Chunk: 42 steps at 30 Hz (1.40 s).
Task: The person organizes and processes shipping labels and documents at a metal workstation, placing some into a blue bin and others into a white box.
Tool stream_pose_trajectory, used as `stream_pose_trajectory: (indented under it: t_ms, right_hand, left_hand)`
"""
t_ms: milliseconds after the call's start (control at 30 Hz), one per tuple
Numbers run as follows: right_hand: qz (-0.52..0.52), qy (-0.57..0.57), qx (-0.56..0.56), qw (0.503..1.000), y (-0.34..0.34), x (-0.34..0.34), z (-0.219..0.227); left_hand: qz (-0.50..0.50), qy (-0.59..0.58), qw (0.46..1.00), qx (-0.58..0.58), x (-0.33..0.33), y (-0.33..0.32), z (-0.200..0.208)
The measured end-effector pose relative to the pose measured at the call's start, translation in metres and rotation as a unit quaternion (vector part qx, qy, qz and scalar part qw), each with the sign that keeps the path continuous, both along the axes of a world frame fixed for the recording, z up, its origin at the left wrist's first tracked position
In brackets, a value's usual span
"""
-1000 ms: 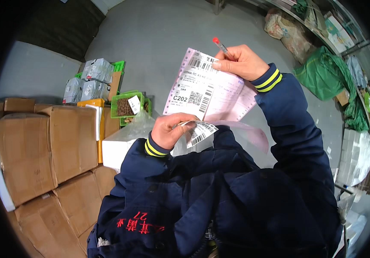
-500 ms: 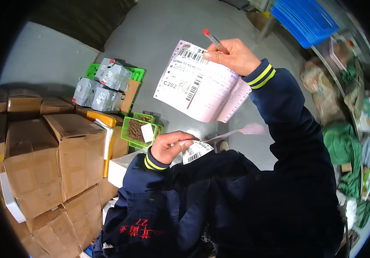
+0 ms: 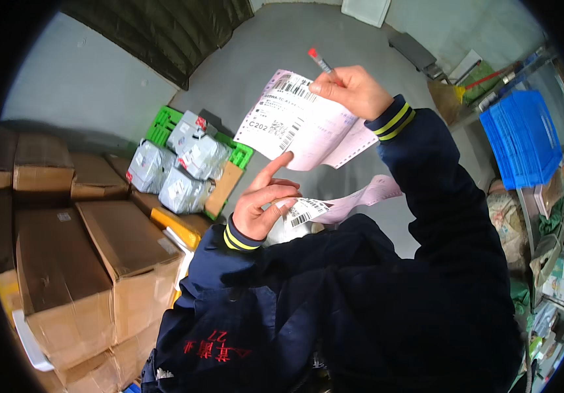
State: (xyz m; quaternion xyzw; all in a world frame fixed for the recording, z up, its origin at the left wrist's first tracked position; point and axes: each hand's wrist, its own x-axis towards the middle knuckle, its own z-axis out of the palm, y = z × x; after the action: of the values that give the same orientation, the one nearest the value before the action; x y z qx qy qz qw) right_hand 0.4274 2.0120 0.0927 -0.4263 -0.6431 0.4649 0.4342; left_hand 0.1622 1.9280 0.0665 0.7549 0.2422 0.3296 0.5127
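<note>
My right hand (image 3: 352, 92) holds a pink-and-white sheet of shipping labels (image 3: 295, 124) by its upper edge, the paper curling at the right. Tucked in the same hand is a pen (image 3: 321, 60) with a red end pointing up and left. Lower down, my left hand (image 3: 264, 204) pinches a smaller strip of labels (image 3: 310, 211) between thumb and fingers; its pink tail curls off to the right. The left index finger stretches up to the lower edge of the larger sheet, seemingly touching it.
Stacked cardboard boxes (image 3: 65, 255) fill the left side. Behind them, several grey plastic-wrapped parcels (image 3: 180, 187) sit by a green crate (image 3: 164, 124). A blue crate (image 3: 521, 139) tops the shelf at right, near bags. A dark quilted curtain (image 3: 164, 36) hangs at the far left.
The left index finger has extended up toward the larger sheet. The left hand has risen slightly with its strip. The view has shifted, bringing more of the far floor and wall into sight.
</note>
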Motion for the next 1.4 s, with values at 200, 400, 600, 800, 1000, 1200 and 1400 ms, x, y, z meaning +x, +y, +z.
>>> stream_pose_trajectory:
  t_ms: [200, 400, 600, 800, 1000, 1200, 1400]
  right_hand:
    - [0.053, -0.062, -0.072, 0.994, 0.152, 0.006, -0.009]
    - [0.192, -0.065, -0.036, 0.979, 0.303, -0.012, -0.021]
    - [0.38, -0.087, -0.06, 0.919, 0.365, -0.116, -0.014]
    - [0.587, -0.054, -0.094, 0.802, 0.345, -0.164, -0.02]
    - [0.757, -0.099, -0.067, 0.642, 0.278, -0.143, 0.025]
    - [0.82, -0.158, -0.059, 0.547, 0.129, -0.159, 0.057]
    - [0.878, -0.148, -0.056, 0.451, 0.002, -0.16, 0.109]
  left_hand:
    - [0.076, 0.011, 0.993, 0.095, 0.008, 0.14, -0.015]
    - [0.198, -0.012, 0.977, 0.074, 0.023, 0.24, -0.02]
    - [0.361, -0.009, 0.93, 0.063, -0.008, 0.218, -0.005]
    - [0.567, 0.06, 0.821, 0.029, 0.072, 0.157, 0.014]
    - [0.722, 0.012, 0.692, 0.021, 0.191, 0.108, 0.055]
    - [0.778, 0.004, 0.626, 0.05, 0.225, -0.018, 0.055]
    - [0.846, 0.013, 0.53, 0.061, 0.272, -0.107, 0.088]
